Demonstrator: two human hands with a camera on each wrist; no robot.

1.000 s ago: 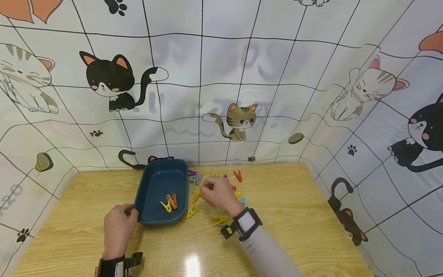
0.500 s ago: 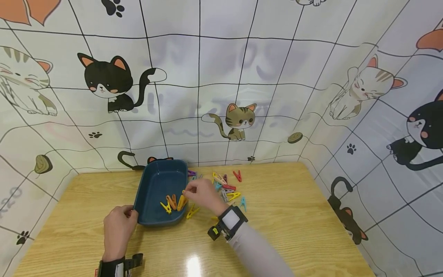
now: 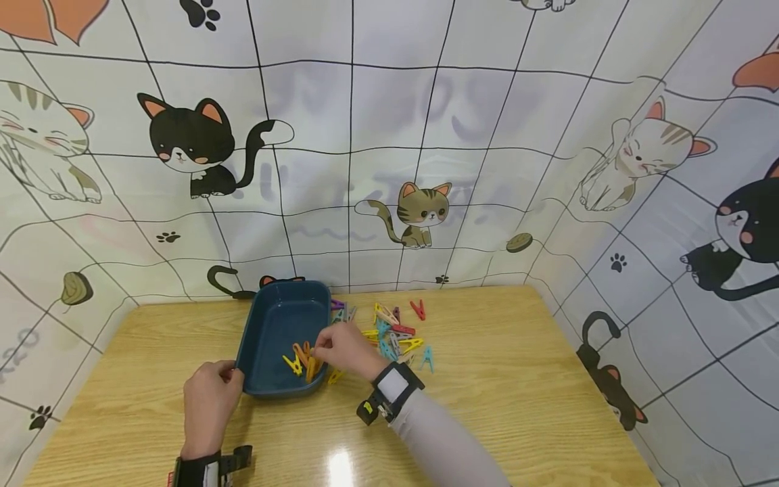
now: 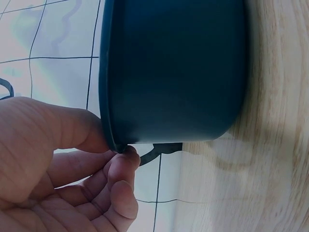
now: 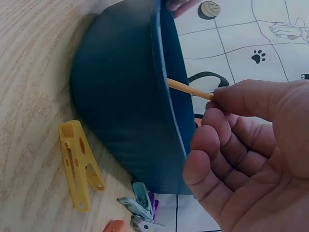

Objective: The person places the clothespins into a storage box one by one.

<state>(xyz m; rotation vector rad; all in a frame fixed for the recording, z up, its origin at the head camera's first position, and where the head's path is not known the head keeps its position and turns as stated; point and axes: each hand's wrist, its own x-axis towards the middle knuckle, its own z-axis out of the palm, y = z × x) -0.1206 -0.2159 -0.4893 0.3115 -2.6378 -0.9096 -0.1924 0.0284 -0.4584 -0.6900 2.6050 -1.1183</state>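
Note:
A dark blue plastic bin (image 3: 281, 323) stands at the back left of the wooden table. My left hand (image 3: 209, 399) pinches its near left rim, thumb on one side and fingertips on the other, as the left wrist view shows. Over the bin's right rim, my right hand (image 3: 349, 350) pinches the end of a yellow-orange clothespin (image 5: 190, 90) between thumb and forefinger. The clothespin's lower part is inside the bin, hidden by the wall in the right wrist view. Near it in the bin lie a yellow clothespin (image 3: 293, 366) and an orange clothespin (image 3: 299, 352).
Right of the bin, several clothespins, among them a light blue clothespin (image 3: 428, 358) and a red clothespin (image 3: 418, 310), lie scattered on the table (image 3: 517, 379). A yellow clothespin (image 5: 77, 162) lies close beside the bin's wall. A cat-patterned sheet (image 3: 389, 135) hangs behind.
My right hand has moved left from the scattered clothespins to the bin, carrying the yellow-orange clothespin over the rim and down inside. My left hand stays at the rim.

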